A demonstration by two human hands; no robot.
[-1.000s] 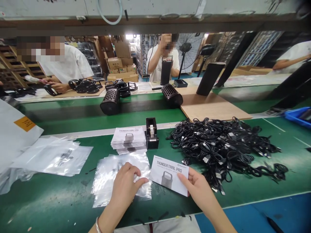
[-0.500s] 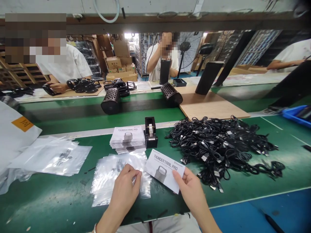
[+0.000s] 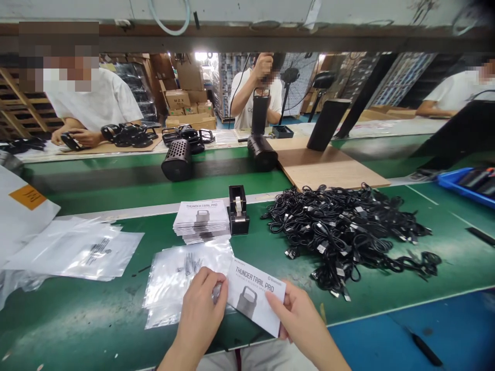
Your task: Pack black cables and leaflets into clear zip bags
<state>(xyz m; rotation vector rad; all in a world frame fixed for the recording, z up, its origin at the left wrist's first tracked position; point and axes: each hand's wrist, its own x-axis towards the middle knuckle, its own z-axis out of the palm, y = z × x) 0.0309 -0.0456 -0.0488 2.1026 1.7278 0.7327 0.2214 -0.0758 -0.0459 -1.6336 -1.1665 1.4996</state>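
My right hand [image 3: 303, 319] grips a white booklet [image 3: 242, 291] at its right edge, thumb on top; its cover reads "Thunder Trail Pro" above a picture of a speaker. Close to the booklet's left edge, my left hand [image 3: 203, 312] has thumb and forefinger pinched together at the right side of the clear plastic bags [image 3: 164, 281]. These bags lie in a loose pile on the green bench, and part of them is hidden under that hand. A stack of the same booklets [image 3: 201, 219] stands just beyond the pile.
Right of the stack stands a black tape dispenser [image 3: 238, 211]. Coiled black cables [image 3: 340, 232] heap up at the right. More plastic bags [image 3: 77, 247] lie at the left. Perforated speakers [image 3: 177, 161] rest on the belt beyond. A blue tray [image 3: 460, 188] is far right. Co-workers sit opposite.
The booklet in my right hand has come lower and slightly left, nearer to me. My left hand keeps its pinch, a little lower.
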